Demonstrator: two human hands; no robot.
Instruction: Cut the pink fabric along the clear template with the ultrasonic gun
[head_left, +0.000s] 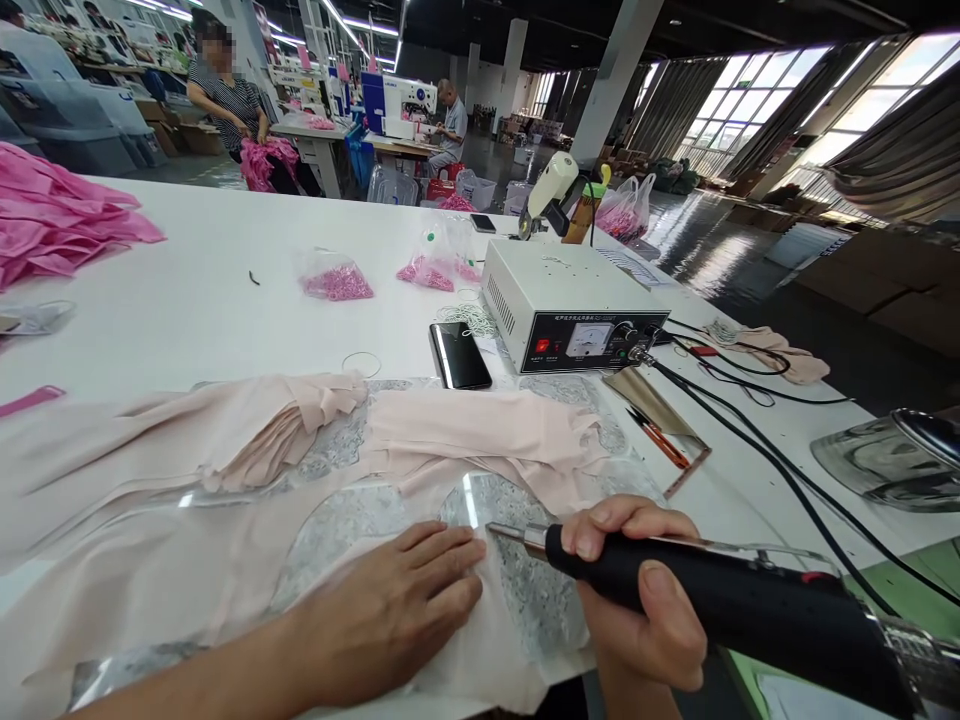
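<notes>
My left hand [397, 605] lies flat on pale pink fabric [217, 560], fingers stretched out and holding nothing. My right hand [645, 590] is wrapped round the black grip of a corded handheld ultrasonic welder [720, 590]. Its thin metal tip points left, just beyond my left fingertips and close to the fabric's edge; whether it touches I cannot tell. Under the cloth is a clear sheet [341, 530] over a grey speckled surface. A folded stack of pale pink pieces [480, 440] lies just behind my hands, with another fanned stack [262, 430] to its left.
Cables run from the welder to a control box [577, 300]. A black phone [460, 355], an orange cutter [664, 440], bags of pink bits [337, 278], bright pink cloth [60, 215] and a glass jar [892, 460] are on the white table [187, 300]. Two people work beyond.
</notes>
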